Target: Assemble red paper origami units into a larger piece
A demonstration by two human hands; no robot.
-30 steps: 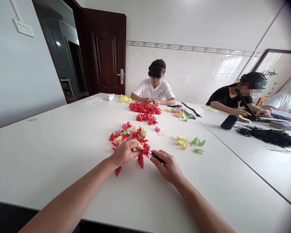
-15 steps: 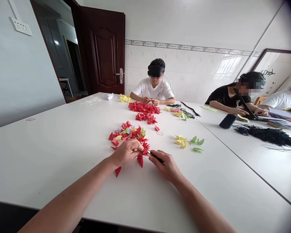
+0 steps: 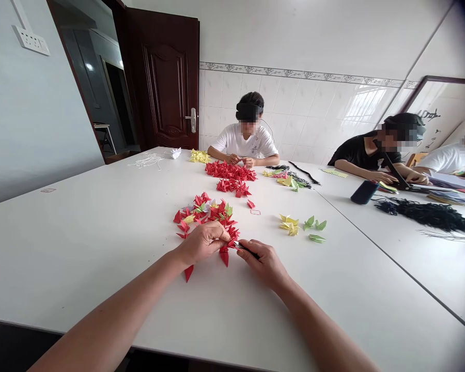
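Closed in a pinch, my left hand [image 3: 201, 242] holds a red origami crane [image 3: 234, 235] just over the table. My right hand [image 3: 266, 264] grips a slim black tool [image 3: 250, 251] with a shiny metal tip; its exact kind is too small to tell. The tip meets the crane's right side, beside my left fingertips. Behind and under my left hand lies a pile of folded cranes [image 3: 201, 200], mostly red, with some green, yellow and pale ones. A red folded point [image 3: 188, 273] shows below my left wrist.
Yellow cranes [image 3: 290, 225] and green cranes [image 3: 314, 225] lie to the right on the white table [image 3: 101, 243]. Farther back are red cranes [image 3: 231, 171], yellow ones [image 3: 199, 156] and black cords [image 3: 430, 215]. Across the table sits a person [image 3: 246, 139]; another person [image 3: 364, 147] works at the right.
Hardly anything differs. Both hands keep their places, with the tool's tip still at the red crane.
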